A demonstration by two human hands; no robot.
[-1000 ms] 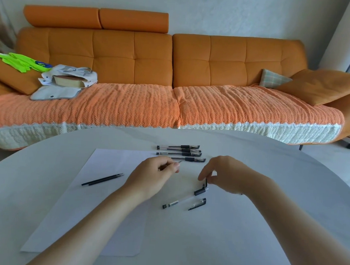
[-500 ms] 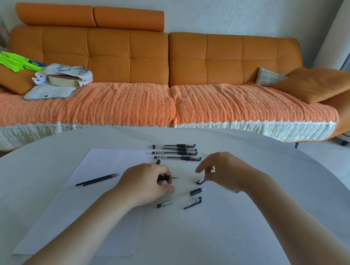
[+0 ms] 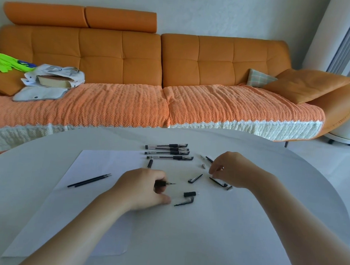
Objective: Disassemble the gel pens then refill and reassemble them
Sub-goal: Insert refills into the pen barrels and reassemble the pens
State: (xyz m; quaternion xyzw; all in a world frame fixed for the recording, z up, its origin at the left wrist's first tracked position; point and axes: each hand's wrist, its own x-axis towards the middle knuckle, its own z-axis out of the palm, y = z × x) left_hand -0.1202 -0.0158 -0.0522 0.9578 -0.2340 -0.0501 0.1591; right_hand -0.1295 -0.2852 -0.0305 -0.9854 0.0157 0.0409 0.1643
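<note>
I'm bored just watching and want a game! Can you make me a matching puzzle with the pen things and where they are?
Things:
1 two black refills
2 whole pens
3 pen part with its tip out
4 checked cushion

Places:
A gripped in the left hand
B on the orange sofa
C on the white paper
D in a row on the bare table

Pairs: 1-C, 2-D, 3-A, 4-B

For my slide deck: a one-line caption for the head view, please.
Left hand grips a pen section while right hand reaches among loose caps near assembled gel pens.
</note>
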